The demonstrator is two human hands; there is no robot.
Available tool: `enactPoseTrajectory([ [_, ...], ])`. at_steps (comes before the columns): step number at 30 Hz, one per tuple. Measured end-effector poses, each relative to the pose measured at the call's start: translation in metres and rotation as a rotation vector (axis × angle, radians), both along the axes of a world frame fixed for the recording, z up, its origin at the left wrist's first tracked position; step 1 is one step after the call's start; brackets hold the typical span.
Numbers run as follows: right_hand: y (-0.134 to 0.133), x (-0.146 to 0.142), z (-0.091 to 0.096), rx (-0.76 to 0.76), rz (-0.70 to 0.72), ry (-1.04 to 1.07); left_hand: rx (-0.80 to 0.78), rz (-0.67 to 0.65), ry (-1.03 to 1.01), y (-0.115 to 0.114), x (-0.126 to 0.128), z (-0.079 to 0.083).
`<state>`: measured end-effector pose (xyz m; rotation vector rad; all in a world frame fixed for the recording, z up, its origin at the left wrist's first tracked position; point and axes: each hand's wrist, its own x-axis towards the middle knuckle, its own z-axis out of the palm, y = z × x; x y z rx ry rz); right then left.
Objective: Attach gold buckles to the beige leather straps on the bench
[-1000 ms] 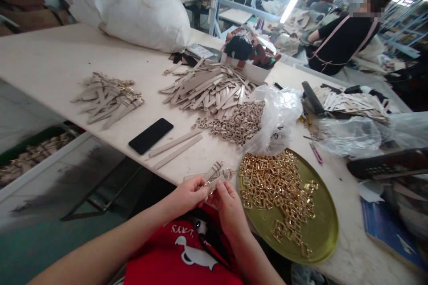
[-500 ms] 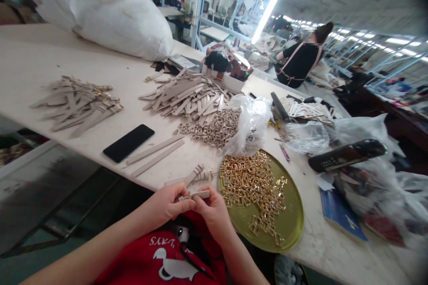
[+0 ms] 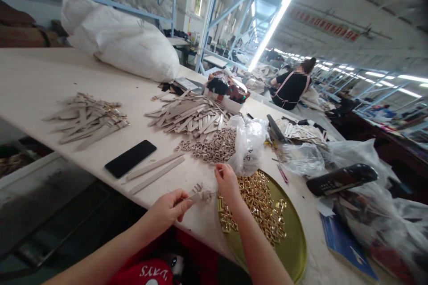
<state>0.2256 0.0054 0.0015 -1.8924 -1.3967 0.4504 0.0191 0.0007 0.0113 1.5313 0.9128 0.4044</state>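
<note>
My left hand pinches a beige strap piece with a small gold buckle at the table's near edge. My right hand has let go and reaches forward, fingers curled down over the near end of a heap of small beige loops; whether it holds one is hidden. Just right of that hand lies a round gold tray heaped with gold buckles. A few finished strap pieces lie by my left hand.
A black phone and two long strips lie left of my hands. Piles of beige strips and buckled straps, plastic bags, a calculator, a white sack. A person works far off.
My right hand left the strap and moved forward to the loop pile. My left hand keeps the strap. The view tilted upward.
</note>
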Motion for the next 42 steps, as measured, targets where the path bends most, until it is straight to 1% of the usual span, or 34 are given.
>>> enactPoseTrajectory([
  [3, 0.041, 0.009, -0.015, -0.053, -0.025, -0.057, -0.037, 0.016, -0.026, 0.011, 0.004, -0.009],
  [4, 0.049, 0.01, -0.02, -0.073, -0.033, -0.065, -0.047, 0.023, -0.031, 0.015, 0.004, -0.01],
  [6, 0.059, 0.009, -0.026, -0.098, -0.041, -0.066, -0.063, 0.04, -0.028, 0.021, 0.004, -0.013],
  [9, 0.055, 0.006, -0.026, -0.108, -0.021, -0.021, -0.063, 0.071, -0.019, 0.031, 0.002, -0.014],
  [12, 0.037, -0.005, -0.016, -0.129, 0.036, 0.086, -0.068, 0.13, -0.039, 0.038, 0.003, -0.013],
  [14, 0.023, -0.019, -0.009, -0.147, 0.074, 0.23, -0.075, 0.152, -0.059, 0.039, 0.006, -0.011],
  [15, 0.015, -0.028, -0.005, -0.148, 0.088, 0.361, -0.07, 0.15, -0.065, 0.038, 0.007, -0.009],
  [18, -0.004, -0.052, 0.004, -0.118, 0.098, 0.883, -0.029, 0.138, -0.053, 0.034, 0.009, -0.006],
  [19, -0.01, -0.059, 0.006, -0.108, 0.097, 0.996, -0.012, 0.149, -0.042, 0.032, 0.008, -0.006],
  [20, -0.015, -0.063, 0.008, -0.102, 0.098, 1.045, 0.004, 0.164, -0.03, 0.031, 0.006, -0.006],
  [24, -0.031, -0.07, 0.009, -0.09, 0.098, 1.038, 0.069, 0.196, 0.01, 0.022, -0.002, -0.003],
  [27, -0.04, -0.072, 0.006, -0.049, 0.023, 1.012, 0.114, 0.208, 0.017, 0.012, -0.004, 0.002],
  [29, -0.045, -0.075, 0.003, 0.005, -0.028, 1.031, 0.111, 0.211, 0.009, 0.006, -0.003, 0.004],
  [31, -0.051, -0.078, 0.0, 0.061, -0.042, 1.043, 0.064, 0.195, -0.009, 0.0, -0.003, 0.004],
  [33, -0.056, -0.08, -0.002, 0.106, -0.034, 0.998, 0.005, 0.15, -0.015, -0.003, -0.004, 0.002],
  [35, -0.062, -0.082, -0.004, 0.129, 0.002, 0.905, -0.026, 0.094, 0.006, -0.004, -0.006, 0.0],
  [38, -0.068, -0.081, -0.006, 0.104, 0.08, 0.796, 0.009, 0.053, 0.037, -0.007, -0.009, 0.001],
  [40, -0.069, -0.08, -0.005, 0.073, 0.092, 0.826, 0.06, 0.047, 0.019, -0.011, -0.011, 0.006],
  [42, -0.069, -0.079, -0.004, 0.064, 0.063, 0.898, 0.097, 0.028, -0.02, -0.014, -0.012, 0.011],
])
